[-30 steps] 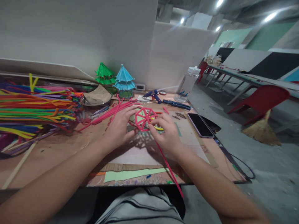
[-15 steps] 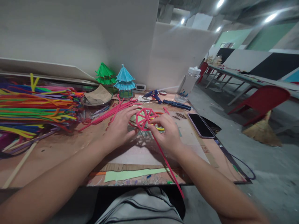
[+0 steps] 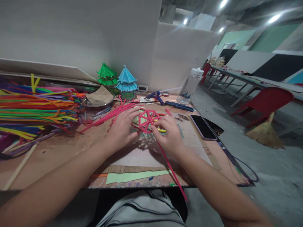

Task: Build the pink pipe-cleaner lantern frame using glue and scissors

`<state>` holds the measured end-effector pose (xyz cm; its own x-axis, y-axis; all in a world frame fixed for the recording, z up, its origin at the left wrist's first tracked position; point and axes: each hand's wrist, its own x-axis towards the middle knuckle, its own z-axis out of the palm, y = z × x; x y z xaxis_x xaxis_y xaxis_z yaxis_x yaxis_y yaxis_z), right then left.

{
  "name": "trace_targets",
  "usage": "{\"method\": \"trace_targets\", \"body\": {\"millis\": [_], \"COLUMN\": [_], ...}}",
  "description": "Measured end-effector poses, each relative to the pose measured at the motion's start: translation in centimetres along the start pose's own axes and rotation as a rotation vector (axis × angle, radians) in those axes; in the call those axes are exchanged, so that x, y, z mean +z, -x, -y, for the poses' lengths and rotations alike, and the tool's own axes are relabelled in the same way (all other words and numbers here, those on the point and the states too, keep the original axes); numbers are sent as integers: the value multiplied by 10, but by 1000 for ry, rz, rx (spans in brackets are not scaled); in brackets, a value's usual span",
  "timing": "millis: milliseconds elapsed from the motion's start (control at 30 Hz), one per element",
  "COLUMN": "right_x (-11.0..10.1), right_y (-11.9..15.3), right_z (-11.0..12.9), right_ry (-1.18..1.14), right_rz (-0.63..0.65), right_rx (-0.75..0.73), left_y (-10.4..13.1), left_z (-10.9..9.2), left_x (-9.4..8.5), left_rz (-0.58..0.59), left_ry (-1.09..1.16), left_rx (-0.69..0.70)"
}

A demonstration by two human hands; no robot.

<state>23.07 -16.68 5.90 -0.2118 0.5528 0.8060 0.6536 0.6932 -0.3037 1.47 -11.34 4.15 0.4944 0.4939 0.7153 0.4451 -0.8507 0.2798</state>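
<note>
A pink wheel-shaped frame of pipe cleaners [image 3: 144,121], with spokes meeting at its middle, is held above the white sheet [image 3: 134,157]. My left hand [image 3: 121,127] curves round its left side, thumb below and fingers above. At the frame's right side, my right hand [image 3: 169,134] pinches a long pink pipe cleaner [image 3: 170,168] between thumb and forefinger. The long tail of that pipe cleaner runs down past the table's front edge. Behind the frame lie yellow and orange curved pieces, partly hidden by my right fingers.
Colourful pipe cleaners [image 3: 38,107] are heaped at left, near a metal bowl [image 3: 94,104]. Green [image 3: 106,75] and blue pagoda models [image 3: 126,80] stand behind. A glue gun [image 3: 156,96], pliers-like tool [image 3: 179,106], water bottle [image 3: 188,86] and phone [image 3: 203,127] lie rightward. A pale green strip [image 3: 134,177] lies in front.
The pink frame has shifted very slightly to the right in my hands. Both hands keep nearly the same places and grip.
</note>
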Motion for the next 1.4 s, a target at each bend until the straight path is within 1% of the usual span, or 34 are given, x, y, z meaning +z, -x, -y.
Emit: {"method": "trace_targets", "body": {"millis": [67,167,267,333,400,533,600,700,800,900,1000,1067,1133,1233,1400], "right_x": [-1,-2,-2,-1,0,1,1,-1,-3,-4,-1,2,4,4,0], "right_y": [1,2,4,4,5,5,5,3,1,1,3,5,7,7,5], "right_z": [-1,-7,-16,-21,-25,-24,-23,-27,-37,-45,-47,-45,-42,-35,-30], "right_ry": [-14,-53,-61,-45,-15,10,-29,-65,-45,-24,-8,11,13,9,26], "right_rz": [11,33,68,104,145,183,164,94,50,60,124,163,173,154,124], "right_rx": [10,27,2,-25,-43,-44,-16,53,119,155,151,127,81,21,-38], "left_y": [1,2,3,4,5,5,5,5,4,4,2,2,2,4,6], "left_z": [0,2,7,9,11,10,9,9,10,12,12,12,12,14,16], "left_x": [1,3,7,9,11,13,13,14,14,13,10,8,7,9,13], "left_rz": [10,36,87,111,116,122,125,126,176,260,302,300,290,286,297], "left_ry": [20,56,121,175,202,212,249,367,436,398,376,366,356,352,335], "left_rx": [-43,-177,-291,-314,-304,-290,-328,-442,-515,-530,-546,-539,-519,-491,-516]}}
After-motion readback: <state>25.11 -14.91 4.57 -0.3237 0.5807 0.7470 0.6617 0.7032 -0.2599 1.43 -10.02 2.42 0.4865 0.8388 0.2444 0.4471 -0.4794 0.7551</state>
